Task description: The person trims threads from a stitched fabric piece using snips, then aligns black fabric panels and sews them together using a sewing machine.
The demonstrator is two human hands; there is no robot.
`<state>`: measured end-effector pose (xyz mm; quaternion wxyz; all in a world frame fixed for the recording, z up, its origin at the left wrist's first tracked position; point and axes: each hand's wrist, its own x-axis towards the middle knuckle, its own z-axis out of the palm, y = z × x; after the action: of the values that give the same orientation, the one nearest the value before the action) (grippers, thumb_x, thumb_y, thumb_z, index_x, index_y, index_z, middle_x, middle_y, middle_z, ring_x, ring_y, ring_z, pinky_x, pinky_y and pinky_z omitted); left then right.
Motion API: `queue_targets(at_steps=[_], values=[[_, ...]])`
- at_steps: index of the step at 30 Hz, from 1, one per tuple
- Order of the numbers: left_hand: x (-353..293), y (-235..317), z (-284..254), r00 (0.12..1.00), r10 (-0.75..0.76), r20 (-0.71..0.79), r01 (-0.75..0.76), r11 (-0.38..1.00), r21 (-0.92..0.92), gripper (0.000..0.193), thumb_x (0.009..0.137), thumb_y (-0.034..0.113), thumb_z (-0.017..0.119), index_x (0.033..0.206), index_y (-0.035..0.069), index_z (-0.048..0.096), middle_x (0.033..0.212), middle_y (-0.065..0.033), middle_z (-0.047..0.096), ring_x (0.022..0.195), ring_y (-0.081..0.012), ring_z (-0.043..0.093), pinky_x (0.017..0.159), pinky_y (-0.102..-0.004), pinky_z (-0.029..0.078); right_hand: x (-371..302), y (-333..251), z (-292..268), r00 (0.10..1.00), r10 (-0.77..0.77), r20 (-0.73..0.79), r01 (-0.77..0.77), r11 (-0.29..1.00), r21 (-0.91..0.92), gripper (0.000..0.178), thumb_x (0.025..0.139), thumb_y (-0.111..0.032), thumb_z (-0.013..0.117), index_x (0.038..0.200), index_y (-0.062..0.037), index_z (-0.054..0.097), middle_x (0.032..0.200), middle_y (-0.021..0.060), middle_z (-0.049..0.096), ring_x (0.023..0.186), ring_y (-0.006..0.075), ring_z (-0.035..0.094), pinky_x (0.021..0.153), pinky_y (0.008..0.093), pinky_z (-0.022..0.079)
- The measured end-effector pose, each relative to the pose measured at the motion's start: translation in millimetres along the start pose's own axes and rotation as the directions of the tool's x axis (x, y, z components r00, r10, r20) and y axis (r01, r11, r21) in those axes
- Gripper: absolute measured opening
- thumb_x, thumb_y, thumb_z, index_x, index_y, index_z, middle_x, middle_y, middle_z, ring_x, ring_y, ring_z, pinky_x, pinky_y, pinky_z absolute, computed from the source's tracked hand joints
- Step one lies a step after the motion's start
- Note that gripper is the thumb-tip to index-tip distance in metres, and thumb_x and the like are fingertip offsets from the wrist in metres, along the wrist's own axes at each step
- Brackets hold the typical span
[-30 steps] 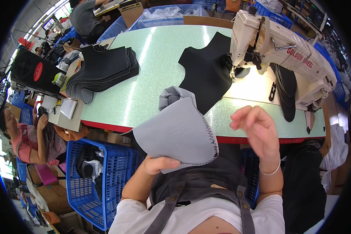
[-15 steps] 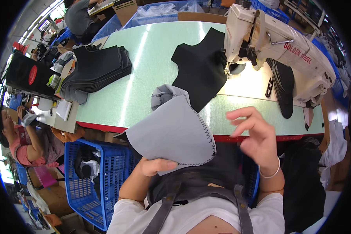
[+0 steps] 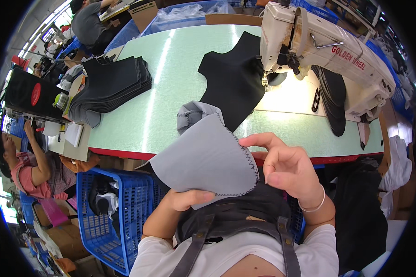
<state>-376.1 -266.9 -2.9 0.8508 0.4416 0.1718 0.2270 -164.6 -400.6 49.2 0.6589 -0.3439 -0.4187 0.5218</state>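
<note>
My left hand (image 3: 187, 200) grips the lower edge of a grey sewn fabric piece (image 3: 203, 159), thumb on top. Dark zigzag stitching runs along the curved right and lower edges of this piece, and its far end curls into a rolled opening. At its right edge is my right hand (image 3: 291, 168), its index fingertip at or just over the stitching, the thumb apart and other fingers partly curled. I see nothing held in it. Beyond the piece, a black cut fabric panel (image 3: 231, 69) lies on the table, its right side by the needle area of a white sewing machine (image 3: 326, 51).
A stack of dark cut panels (image 3: 113, 85) lies at the table's (image 3: 125, 134) left. Dark curved pieces (image 3: 332, 101) and black thread snips (image 3: 316, 99) lie by the machine. A blue crate (image 3: 120, 217) stands below left. A co-worker (image 3: 32, 171) sits at the far left.
My right hand has moved left and slightly down, from open air to the stitched edge of the grey piece. My left hand keeps its grip. The whole view has shifted slightly.
</note>
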Motion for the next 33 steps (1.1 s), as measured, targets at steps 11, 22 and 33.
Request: queue_targets(at_steps=[11,22,33], values=[[0,-2,-2,1.0,-0.008,0.009,0.008,1.0,0.005,0.081,0.057,0.011,0.07,0.134,-0.001,0.049,0.123,-0.0168,0.061,0.113,-0.0308,0.059,0.098,-0.0403,0.047,20,8,-115,0.723,-0.394,-0.567,-0.357,0.49,-0.795,0.037,0.097,-0.024,0.053,0.122,0.0028,0.054,0.119,0.0163,0.06,0.109,0.0222,0.057,0.09,0.0355,0.043],[-2,2,-1,0.999,0.042,0.004,-0.042,0.997,-0.069,0.069,0.06,0.006,0.068,0.127,-0.002,0.055,0.116,-0.0155,0.064,0.107,-0.0282,0.06,0.093,-0.0382,0.047,11,22,-189,0.822,-0.389,-0.415,-0.516,-0.202,-0.832,0.032,0.083,-0.004,0.062,0.113,0.0056,0.058,0.122,0.02,0.057,0.111,0.0342,0.056,0.088,0.0404,0.048],[10,8,9,0.998,0.059,-0.013,-0.06,0.985,-0.162,0.094,0.049,0.015,0.068,0.138,-0.003,0.042,0.129,-0.0218,0.056,0.116,-0.0362,0.057,0.1,-0.0452,0.047,-15,17,-130,0.811,-0.504,-0.295,-0.276,0.116,-0.954,0.02,0.092,-0.002,0.052,0.108,0.0058,0.06,0.09,0.0107,0.06,0.078,0.0229,0.059,0.069,0.033,0.046]])
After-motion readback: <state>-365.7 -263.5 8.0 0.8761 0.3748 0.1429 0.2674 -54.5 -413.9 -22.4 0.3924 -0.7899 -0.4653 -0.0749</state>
